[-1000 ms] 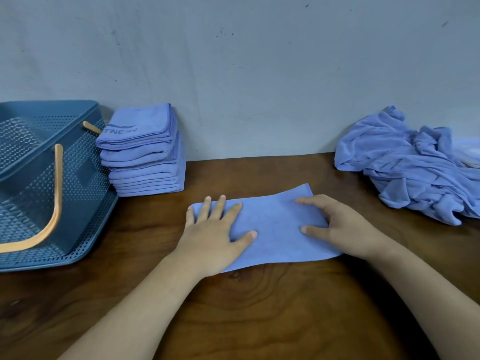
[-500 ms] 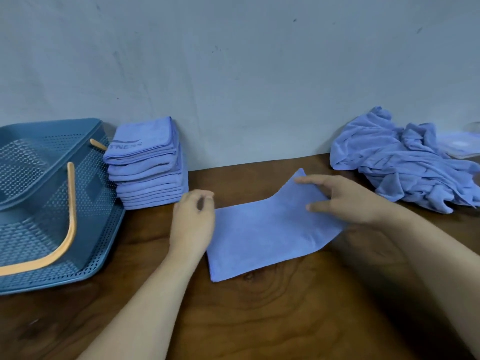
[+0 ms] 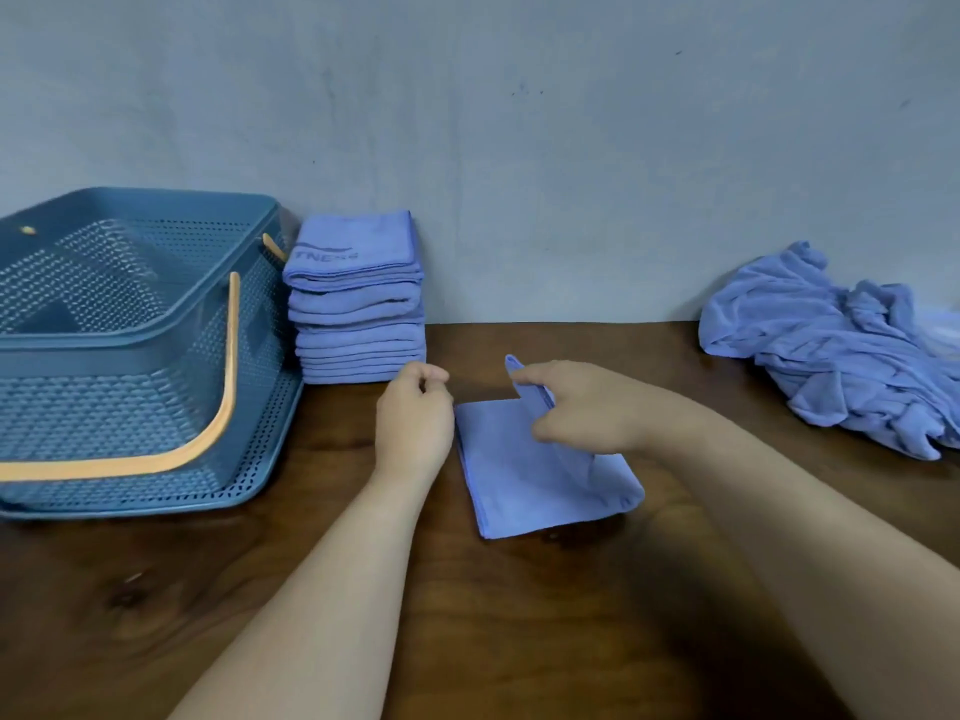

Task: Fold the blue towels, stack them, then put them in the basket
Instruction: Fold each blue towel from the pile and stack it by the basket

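a second ago you were pressing the towel (image 3: pixel 524 480) flat as a long strip; now your right hand (image 3: pixel 582 407) is pinching its right end and carrying it leftward, so the strip is halving into a near square, probably its last fold before the stack (image 3: pixel 358 324). your left hand (image 3: pixel 413 428) is curling beside the left edge; i cannot tell whether it is gripping cloth. the towel is lying smooth on the table (image 3: pixel 519 641), flap raised.
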